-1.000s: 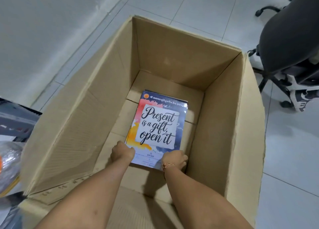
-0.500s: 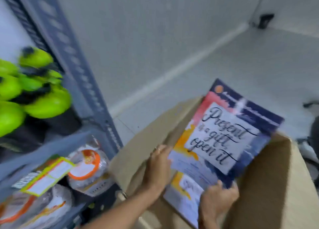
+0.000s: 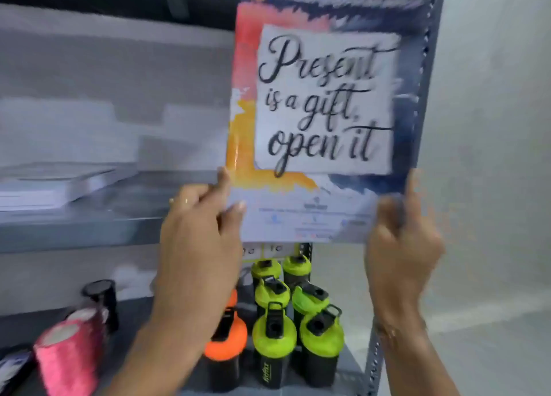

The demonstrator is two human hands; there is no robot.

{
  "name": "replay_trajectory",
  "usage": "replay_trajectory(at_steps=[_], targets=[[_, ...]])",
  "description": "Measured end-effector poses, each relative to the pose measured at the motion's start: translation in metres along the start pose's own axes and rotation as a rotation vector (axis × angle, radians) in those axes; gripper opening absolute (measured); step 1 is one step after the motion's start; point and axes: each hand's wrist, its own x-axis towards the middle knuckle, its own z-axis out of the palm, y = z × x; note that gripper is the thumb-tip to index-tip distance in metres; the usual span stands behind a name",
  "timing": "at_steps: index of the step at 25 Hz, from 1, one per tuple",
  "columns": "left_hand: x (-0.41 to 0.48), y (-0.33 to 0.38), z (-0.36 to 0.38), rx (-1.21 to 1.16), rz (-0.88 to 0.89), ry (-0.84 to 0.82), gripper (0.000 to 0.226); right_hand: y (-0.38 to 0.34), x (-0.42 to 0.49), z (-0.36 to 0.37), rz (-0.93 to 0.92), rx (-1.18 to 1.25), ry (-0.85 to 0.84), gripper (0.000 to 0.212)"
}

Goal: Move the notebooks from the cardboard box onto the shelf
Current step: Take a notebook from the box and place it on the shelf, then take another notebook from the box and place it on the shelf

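Observation:
A notebook (image 3: pixel 325 106) with a colourful cover reading "Present is a gift, open it" is held upright in front of the grey metal shelf (image 3: pixel 89 225). My left hand (image 3: pixel 199 234) grips its lower left corner and my right hand (image 3: pixel 402 246) grips its lower right corner. The notebook is level with the middle shelf board, near the rack's right post (image 3: pixel 429 67). A flat stack of white notebooks or papers (image 3: pixel 50 187) lies on that board at the left. The cardboard box is out of view.
On the lower shelf stand several green-lidded black bottles (image 3: pixel 274 336) and an orange-lidded one (image 3: pixel 226 342). A pink roll (image 3: pixel 65 360) and a black cylinder (image 3: pixel 101 294) sit further left. A pale wall (image 3: pixel 492 127) is to the right.
The notebook was lifted out of the cardboard box and raised to the shelf, both hands still holding it. The view swung from the box up to the rack.

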Motion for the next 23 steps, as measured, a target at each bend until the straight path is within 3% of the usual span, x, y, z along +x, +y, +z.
replay_trajectory(at_steps=[2, 4, 8, 10, 11, 13, 16, 17, 19, 21, 23], targets=[[0.044, -0.012, -0.005, 0.190, -0.082, -0.144, 0.029, -0.040, 0.014, 0.029, -0.044, 0.056, 0.002, 0.034], [0.080, -0.023, 0.000, 0.330, -0.161, -0.298, 0.020, -0.061, 0.036, 0.059, -0.036, -0.066, -0.242, 0.028], [0.098, -0.037, 0.008, 0.580, -0.212, -0.661, 0.030, -0.058, 0.048, 0.080, 0.006, -0.431, -0.618, 0.027], [0.104, -0.038, 0.006, 0.690, -0.186, -0.726, 0.033, -0.061, 0.044, 0.077, -0.051, -0.508, -0.675, 0.027], [0.104, -0.035, 0.007, 0.729, -0.154, -0.677, 0.036, -0.060, 0.043, 0.074, -0.058, -0.508, -0.666, 0.027], [0.093, -0.024, 0.018, 0.701, -0.034, -0.447, 0.033, -0.053, 0.027, 0.060, -0.160, -0.330, -0.411, 0.026], [0.009, 0.016, 0.075, 0.359, 0.422, -0.196, 0.027, 0.015, -0.031, 0.011, -0.319, -0.029, 0.263, 0.027], [-0.034, 0.029, 0.097, 0.254, 0.548, -0.195, 0.026, 0.050, -0.059, -0.011, -0.301, -0.025, 0.379, 0.026], [-0.134, 0.056, 0.150, -0.005, 0.643, -0.475, 0.023, 0.145, -0.124, -0.058, -0.050, -0.225, 0.436, 0.027], [-0.248, 0.078, 0.199, -0.152, 0.548, -0.993, 0.028, 0.240, -0.202, -0.111, 0.445, -0.420, 0.401, 0.034], [-0.349, 0.079, 0.236, -0.063, 0.444, -1.493, 0.031, 0.303, -0.272, -0.156, 0.897, -0.535, 0.362, 0.047]])
